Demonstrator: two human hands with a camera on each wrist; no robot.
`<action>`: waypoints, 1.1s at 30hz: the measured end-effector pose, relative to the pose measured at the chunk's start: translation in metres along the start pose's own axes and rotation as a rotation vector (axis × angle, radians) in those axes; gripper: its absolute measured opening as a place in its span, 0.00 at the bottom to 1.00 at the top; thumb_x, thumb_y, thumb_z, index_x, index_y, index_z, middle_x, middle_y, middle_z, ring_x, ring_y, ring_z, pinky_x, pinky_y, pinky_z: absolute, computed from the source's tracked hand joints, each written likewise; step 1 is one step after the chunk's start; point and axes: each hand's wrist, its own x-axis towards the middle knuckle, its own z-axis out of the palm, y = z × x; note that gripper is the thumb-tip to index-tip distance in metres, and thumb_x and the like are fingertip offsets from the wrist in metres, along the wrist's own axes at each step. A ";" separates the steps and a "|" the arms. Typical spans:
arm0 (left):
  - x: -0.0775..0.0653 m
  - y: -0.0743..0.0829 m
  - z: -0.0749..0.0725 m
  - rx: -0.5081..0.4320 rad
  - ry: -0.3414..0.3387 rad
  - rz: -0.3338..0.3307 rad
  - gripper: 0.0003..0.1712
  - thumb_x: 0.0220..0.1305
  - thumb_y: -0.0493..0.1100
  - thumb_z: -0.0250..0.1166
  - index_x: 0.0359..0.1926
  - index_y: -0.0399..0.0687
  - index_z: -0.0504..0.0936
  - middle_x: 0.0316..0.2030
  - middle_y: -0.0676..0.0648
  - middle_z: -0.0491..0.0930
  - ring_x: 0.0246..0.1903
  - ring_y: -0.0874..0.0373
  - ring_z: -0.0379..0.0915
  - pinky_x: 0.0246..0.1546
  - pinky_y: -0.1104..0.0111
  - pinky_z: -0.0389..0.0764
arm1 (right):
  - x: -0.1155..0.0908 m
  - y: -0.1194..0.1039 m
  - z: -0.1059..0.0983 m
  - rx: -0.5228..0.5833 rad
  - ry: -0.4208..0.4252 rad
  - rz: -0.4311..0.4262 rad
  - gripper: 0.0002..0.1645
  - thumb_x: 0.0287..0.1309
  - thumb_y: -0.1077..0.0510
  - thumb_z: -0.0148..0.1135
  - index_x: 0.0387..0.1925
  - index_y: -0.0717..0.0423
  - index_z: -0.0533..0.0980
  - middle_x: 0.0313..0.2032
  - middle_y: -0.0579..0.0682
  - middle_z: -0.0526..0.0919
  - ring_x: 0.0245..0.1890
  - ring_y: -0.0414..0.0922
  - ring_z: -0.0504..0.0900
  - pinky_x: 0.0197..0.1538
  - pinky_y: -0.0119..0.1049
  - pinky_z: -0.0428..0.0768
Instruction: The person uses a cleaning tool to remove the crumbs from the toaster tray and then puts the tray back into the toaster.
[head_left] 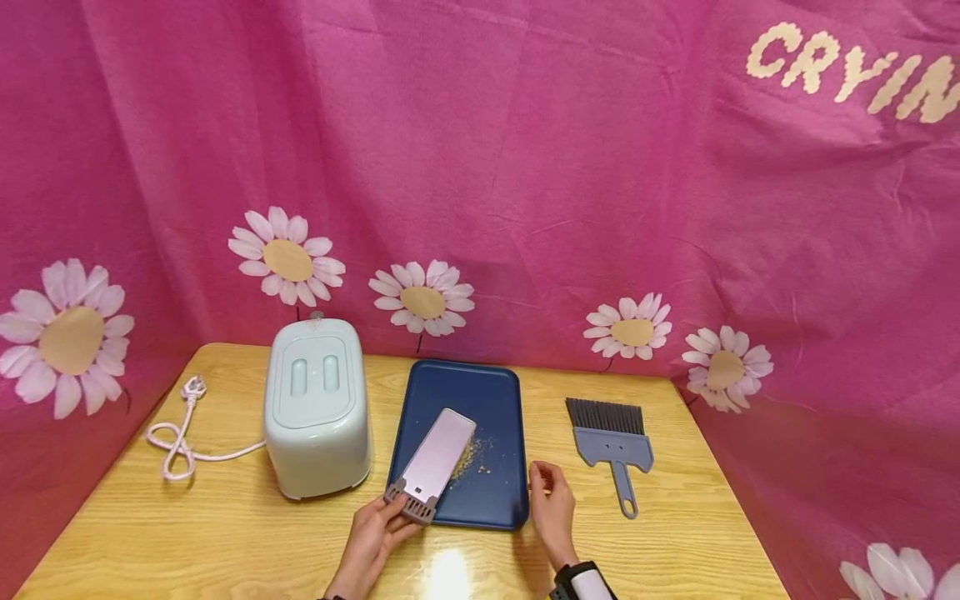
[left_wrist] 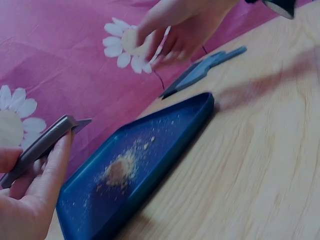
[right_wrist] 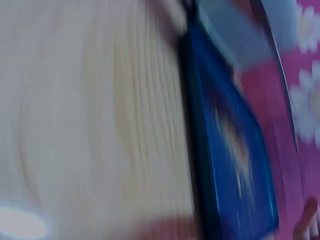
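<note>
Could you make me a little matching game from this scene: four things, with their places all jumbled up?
Things
1. Toaster
2. Crumbs
3. Brush
4. Panel

Places, in the head view
A. On the table, right of the blue tray
B. Held in the left hand
C. Left of the blue tray
D. Lying in the blue tray

Pairs: 1-C, 2-D, 3-A, 4-B

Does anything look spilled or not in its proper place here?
Yes: loose crumbs lie in a small scattered heap on the blue tray, looking untidy against its plain dark surface. Nothing else looks clearly odd.
</note>
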 end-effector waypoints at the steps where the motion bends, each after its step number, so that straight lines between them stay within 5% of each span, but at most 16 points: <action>1: 0.000 0.000 0.002 -0.009 -0.006 0.004 0.27 0.74 0.33 0.45 0.62 0.12 0.52 0.46 0.35 0.79 0.40 0.57 0.78 0.44 0.61 0.82 | -0.007 -0.007 0.007 0.076 -0.048 0.051 0.11 0.66 0.63 0.55 0.39 0.73 0.75 0.30 0.58 0.81 0.26 0.44 0.79 0.29 0.28 0.76; 7: -0.004 -0.005 0.014 -0.056 -0.025 0.043 0.27 0.73 0.32 0.46 0.62 0.11 0.50 0.50 0.30 0.76 0.42 0.56 0.78 0.46 0.62 0.81 | -0.051 -0.035 0.041 0.425 -0.239 0.284 0.20 0.73 0.61 0.42 0.45 0.80 0.70 0.34 0.58 0.81 0.30 0.40 0.80 0.33 0.30 0.81; 11: -0.005 -0.008 0.019 -0.075 -0.047 0.052 0.28 0.71 0.30 0.47 0.62 0.10 0.50 0.48 0.31 0.77 0.42 0.57 0.78 0.46 0.63 0.80 | -0.073 -0.046 0.055 0.569 -0.373 0.349 0.27 0.76 0.59 0.32 0.53 0.83 0.64 0.46 0.67 0.79 0.39 0.38 0.79 0.42 0.30 0.80; 15: -0.007 -0.011 0.024 -0.079 -0.069 0.051 0.28 0.71 0.29 0.47 0.62 0.10 0.49 0.46 0.38 0.79 0.41 0.59 0.78 0.46 0.64 0.80 | -0.083 -0.051 0.062 0.737 -0.458 0.375 0.30 0.76 0.56 0.28 0.59 0.83 0.58 0.52 0.65 0.76 0.44 0.36 0.77 0.47 0.29 0.77; 20: -0.008 -0.012 0.030 -0.090 -0.070 0.058 0.27 0.70 0.28 0.47 0.61 0.10 0.50 0.42 0.43 0.79 0.40 0.61 0.78 0.45 0.67 0.81 | -0.089 -0.050 0.067 0.867 -0.442 0.381 0.28 0.76 0.58 0.31 0.60 0.82 0.55 0.48 0.53 0.78 0.43 0.34 0.78 0.48 0.28 0.77; 28: -0.010 -0.014 0.041 -0.073 -0.091 0.057 0.29 0.68 0.27 0.47 0.62 0.10 0.48 0.43 0.45 0.77 0.42 0.62 0.76 0.50 0.68 0.78 | -0.094 -0.049 0.075 0.939 -0.366 0.371 0.26 0.75 0.61 0.31 0.60 0.84 0.52 0.46 0.48 0.78 0.46 0.32 0.76 0.53 0.26 0.74; 33: -0.010 -0.012 0.042 -0.069 -0.104 0.041 0.28 0.69 0.28 0.47 0.62 0.11 0.49 0.40 0.47 0.78 0.40 0.63 0.76 0.46 0.71 0.79 | -0.092 -0.043 0.071 0.990 -0.367 0.385 0.23 0.75 0.60 0.34 0.60 0.75 0.58 0.42 0.43 0.78 0.44 0.33 0.76 0.50 0.26 0.76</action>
